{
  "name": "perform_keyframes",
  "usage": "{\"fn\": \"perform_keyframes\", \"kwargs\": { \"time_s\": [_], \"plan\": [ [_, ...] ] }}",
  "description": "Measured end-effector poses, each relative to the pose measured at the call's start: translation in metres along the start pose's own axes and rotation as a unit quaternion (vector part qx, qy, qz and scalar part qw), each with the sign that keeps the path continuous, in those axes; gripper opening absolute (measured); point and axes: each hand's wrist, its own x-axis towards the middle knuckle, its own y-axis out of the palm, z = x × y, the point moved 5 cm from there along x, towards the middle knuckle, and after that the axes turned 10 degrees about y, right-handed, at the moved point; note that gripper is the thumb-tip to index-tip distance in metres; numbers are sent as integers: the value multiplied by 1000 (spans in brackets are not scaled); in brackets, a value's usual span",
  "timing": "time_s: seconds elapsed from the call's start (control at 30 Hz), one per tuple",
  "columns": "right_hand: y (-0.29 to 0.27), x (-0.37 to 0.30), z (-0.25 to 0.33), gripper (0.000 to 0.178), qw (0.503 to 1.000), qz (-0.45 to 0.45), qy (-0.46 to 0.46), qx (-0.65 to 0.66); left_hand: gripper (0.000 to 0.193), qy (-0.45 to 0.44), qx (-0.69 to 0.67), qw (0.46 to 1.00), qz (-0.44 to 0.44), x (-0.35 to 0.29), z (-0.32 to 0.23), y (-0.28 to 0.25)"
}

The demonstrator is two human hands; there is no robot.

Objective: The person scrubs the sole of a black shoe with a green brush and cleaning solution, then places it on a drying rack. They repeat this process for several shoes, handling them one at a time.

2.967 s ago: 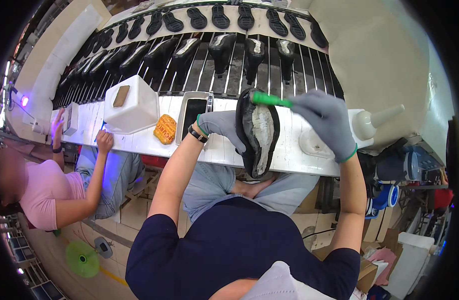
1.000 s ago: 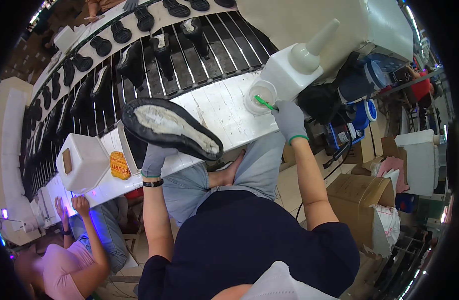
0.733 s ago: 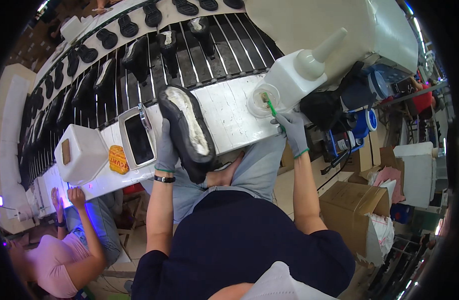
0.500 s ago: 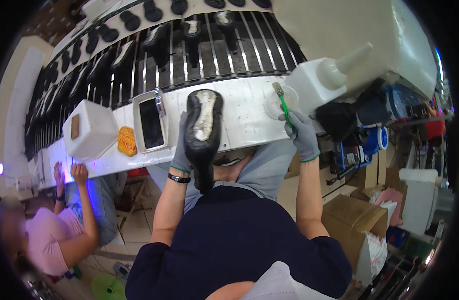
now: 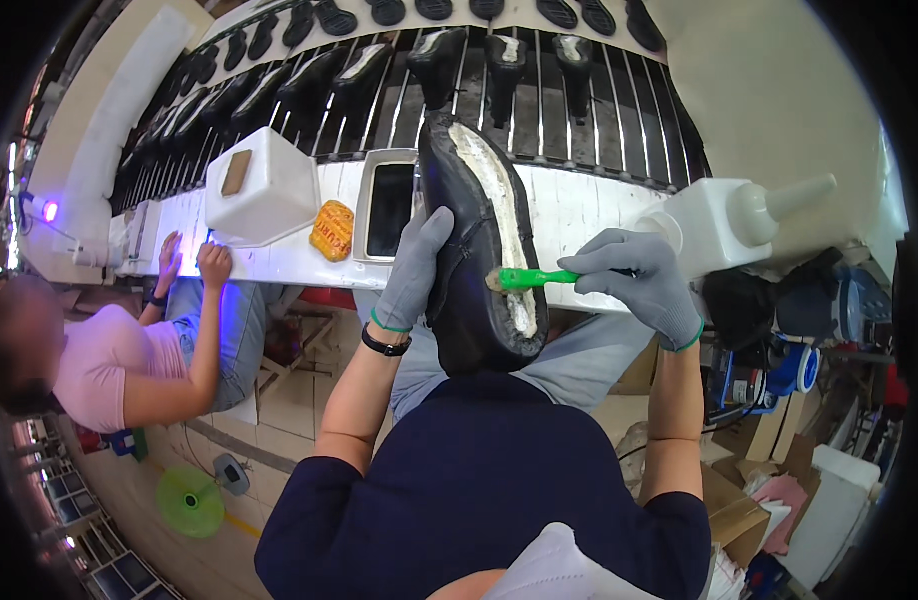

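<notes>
On the white worktop (image 5: 579,205), a pale-rimmed rectangular tray (image 5: 364,212) shows a dark interior, whether contents or lining cannot be told. A white plastic container (image 5: 269,195) to its left bears a brown pad (image 5: 236,172) on top; at the right stands a white nozzle bottle (image 5: 724,225), its contents unseen. The gloved left hand (image 5: 417,270) has its grip around the side of a black shoe (image 5: 469,230), held tilted before the torso, white-stripped underside showing. The gloved right hand (image 5: 634,278), palm down, grasps a green brush (image 5: 536,278), bristles over the strip's left edge; actual contact is hard to make out. That hand partly hides a round cup (image 5: 665,232), and the left fingertips behind the shoe are hidden.
</notes>
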Motion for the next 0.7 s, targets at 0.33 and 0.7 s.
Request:
{"fn": "perform_keyframes", "kwargs": {
  "time_s": [0.33,0.7],
  "plan": [
    [0,45,12,24,998,-37,-39,-38,69,50,105,993,25,-12,-17,-3],
    [7,89,42,22,993,-46,-48,-96,88,112,207,972,20,-19,-30,-7]
  ]
}}
